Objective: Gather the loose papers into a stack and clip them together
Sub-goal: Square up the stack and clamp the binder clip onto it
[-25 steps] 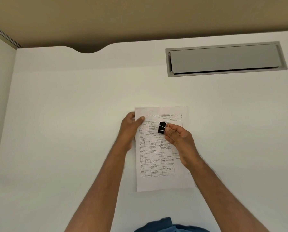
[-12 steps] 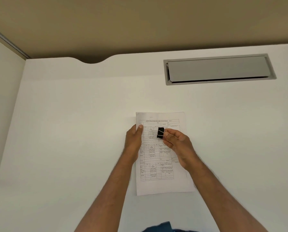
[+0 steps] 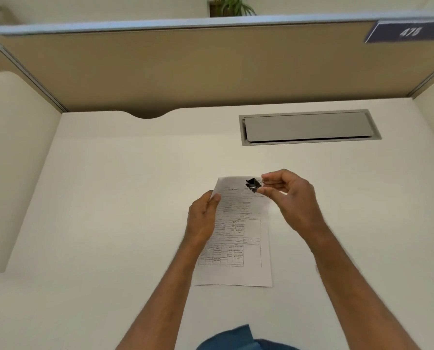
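Note:
A stack of printed papers point(image 3: 238, 238) lies on the white desk point(image 3: 110, 210), its far end lifted off the surface. My left hand point(image 3: 202, 218) grips the stack's upper left edge, thumb on top. My right hand point(image 3: 287, 195) pinches the wire handles of a black binder clip point(image 3: 252, 184), holding it at the stack's top edge near the right corner. Whether the clip's jaws are around the sheets I cannot tell.
A grey cable-tray lid point(image 3: 308, 127) is set into the desk at the back right. Tan partition walls point(image 3: 185, 69) enclose the desk on three sides, with a curved notch point(image 3: 147, 114) at the desk's back edge. Blue clothing point(image 3: 236, 339) shows at the bottom.
My right hand carried the clip from over the middle of the page up to its top edge. My left hand lifted the stack's far end. The camera tilted upward.

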Demonstrator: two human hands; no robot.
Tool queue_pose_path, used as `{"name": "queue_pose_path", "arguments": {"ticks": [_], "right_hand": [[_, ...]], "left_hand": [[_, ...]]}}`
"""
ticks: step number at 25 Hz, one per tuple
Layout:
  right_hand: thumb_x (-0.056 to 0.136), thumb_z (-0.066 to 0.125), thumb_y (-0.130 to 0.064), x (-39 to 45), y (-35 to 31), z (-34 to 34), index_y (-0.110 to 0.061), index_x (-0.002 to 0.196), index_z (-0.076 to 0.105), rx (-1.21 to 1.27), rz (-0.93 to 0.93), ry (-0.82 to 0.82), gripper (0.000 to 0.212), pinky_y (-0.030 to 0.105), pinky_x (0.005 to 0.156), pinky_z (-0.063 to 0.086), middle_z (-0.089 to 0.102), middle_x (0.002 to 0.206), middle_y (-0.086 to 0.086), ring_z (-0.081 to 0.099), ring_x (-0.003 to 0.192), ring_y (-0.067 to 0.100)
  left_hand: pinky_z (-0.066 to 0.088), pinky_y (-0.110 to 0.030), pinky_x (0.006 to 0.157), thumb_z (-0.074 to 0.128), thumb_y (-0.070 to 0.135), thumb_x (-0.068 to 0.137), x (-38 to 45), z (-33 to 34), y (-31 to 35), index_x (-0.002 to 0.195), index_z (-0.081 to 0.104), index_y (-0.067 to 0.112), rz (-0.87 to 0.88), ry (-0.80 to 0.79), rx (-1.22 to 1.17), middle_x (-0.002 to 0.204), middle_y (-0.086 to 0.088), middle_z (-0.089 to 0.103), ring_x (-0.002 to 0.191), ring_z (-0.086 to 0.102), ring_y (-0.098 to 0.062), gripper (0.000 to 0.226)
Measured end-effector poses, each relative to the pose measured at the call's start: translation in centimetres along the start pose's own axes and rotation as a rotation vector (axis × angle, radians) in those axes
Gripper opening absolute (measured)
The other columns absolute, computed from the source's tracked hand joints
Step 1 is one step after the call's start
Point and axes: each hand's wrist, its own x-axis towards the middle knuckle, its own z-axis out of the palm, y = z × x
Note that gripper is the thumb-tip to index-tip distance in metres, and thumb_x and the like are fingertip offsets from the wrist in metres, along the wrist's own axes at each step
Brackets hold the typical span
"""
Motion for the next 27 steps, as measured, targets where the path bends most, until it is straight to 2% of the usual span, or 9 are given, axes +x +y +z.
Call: {"name": "queue_pose_path", "arguments": {"ticks": [3,6,9,13,16,21,27], "right_hand": [[0.082,0.083,-0.016,-1.0,-2.7,-1.7,-0.018,0.102,0.076,-0.179,-0.174,-0.02,0.021,0.013,0.084,0.051,0.074,0.099,-0.01,0.07,0.092,0.004],[0.082,0.083,-0.016,-2.0,-4.6,-2.4,-0.016,0.099,0.076,-0.24,-0.251,-0.044,0.019,0.01,0.081,0.049,0.072,0.095,-0.009,0.068,0.09,0.004],[0.083,0.083,-0.018,-3.0,-6.3,-3.1,-0.017,0.097,0.076,-0.307,-0.293,-0.067,0.016,0.012,0.08,0.05,0.073,0.093,-0.01,0.067,0.089,0.004],[0.083,0.083,-0.019,-3.9,-7.7,-3.5,-0.02,0.091,0.077,-0.368,-0.271,-0.125,0.01,0.02,0.075,0.048,0.072,0.087,-0.012,0.065,0.085,0.004],[0.083,0.082,-0.019,-4.5,-8.1,-3.4,-0.021,0.089,0.076,-0.413,-0.282,-0.164,0.009,0.018,0.074,0.046,0.072,0.088,-0.013,0.064,0.085,0.002],[0.084,0.082,-0.02,-4.9,-8.6,-3.1,-0.022,0.093,0.075,-0.453,-0.305,-0.197,0.011,0.031,0.082,0.056,0.071,0.093,-0.011,0.066,0.09,0.007],[0.087,0.079,-0.019,-4.8,-9.2,-3.2,-0.021,0.114,0.073,-0.483,-0.28,-0.253,0.028,0.027,0.091,0.055,0.07,0.109,-0.006,0.065,0.099,0.006]], "left_hand": [[0.058,-0.055,0.072,0.05,0.036,0.107,-2.0,-0.2,1.0,0.103,0.072,0.018,0.077,-0.009,0.003,0.092,-0.014,0.074,0.087,0.07,-0.039,0.028],[0.054,-0.052,0.063,0.048,0.036,0.108,-3.6,-0.4,1.6,0.101,0.07,0.016,0.166,-0.011,0.056,0.086,-0.015,0.069,0.077,0.064,-0.038,0.03],[0.047,-0.047,0.057,0.047,0.037,0.107,-5.1,-0.6,2.1,0.099,0.069,0.017,0.238,-0.005,0.104,0.079,-0.01,0.064,0.067,0.055,-0.026,0.031],[0.045,-0.046,0.058,0.047,0.027,0.109,-6.4,-0.6,2.5,0.103,0.07,0.025,0.301,-0.016,0.149,0.077,-0.005,0.063,0.07,0.054,-0.033,0.024],[0.045,-0.045,0.058,0.047,0.025,0.109,-7.1,-0.4,3.1,0.1,0.069,0.028,0.326,-0.02,0.167,0.073,0.001,0.06,0.066,0.052,-0.027,0.024],[0.048,-0.046,0.061,0.046,0.024,0.109,-7.8,-0.1,3.6,0.106,0.07,0.029,0.349,-0.03,0.184,0.08,-0.001,0.066,0.071,0.058,-0.028,0.024],[0.051,-0.047,0.062,0.045,0.029,0.109,-8.1,-0.4,3.9,0.112,0.07,0.029,0.35,-0.049,0.163,0.085,0.001,0.069,0.074,0.061,-0.026,0.025]]}}
